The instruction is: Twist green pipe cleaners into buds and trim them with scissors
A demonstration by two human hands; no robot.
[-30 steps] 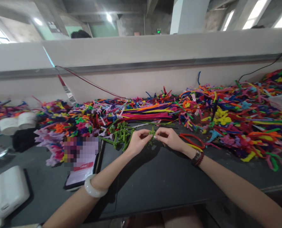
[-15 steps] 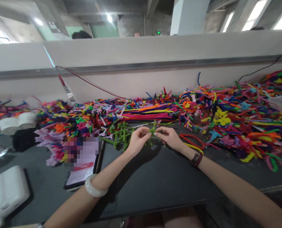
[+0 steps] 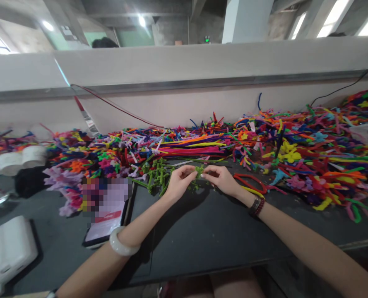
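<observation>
My left hand [image 3: 179, 182] and my right hand [image 3: 221, 179] meet over the dark table [image 3: 202, 236], both pinching a small green pipe-cleaner piece [image 3: 198, 171] between their fingertips. Part of that green piece hangs below the fingers. A cluster of finished green pipe-cleaner shapes [image 3: 157, 174] lies just left of my left hand. A red loop of pipe cleaner [image 3: 251, 182] lies by my right wrist. A white bangle sits on my left wrist and a dark beaded bracelet on my right.
A long heap of many-coloured pipe cleaners and flower shapes [image 3: 295, 153] runs along the back of the table against a low wall. A phone [image 3: 104, 225] lies at the left, a white box [image 3: 6, 252] at the near left, white tape rolls [image 3: 19, 159] farther left.
The green piece has turned a little between my fingertips and both hands have shifted slightly; everything else lies where it was.
</observation>
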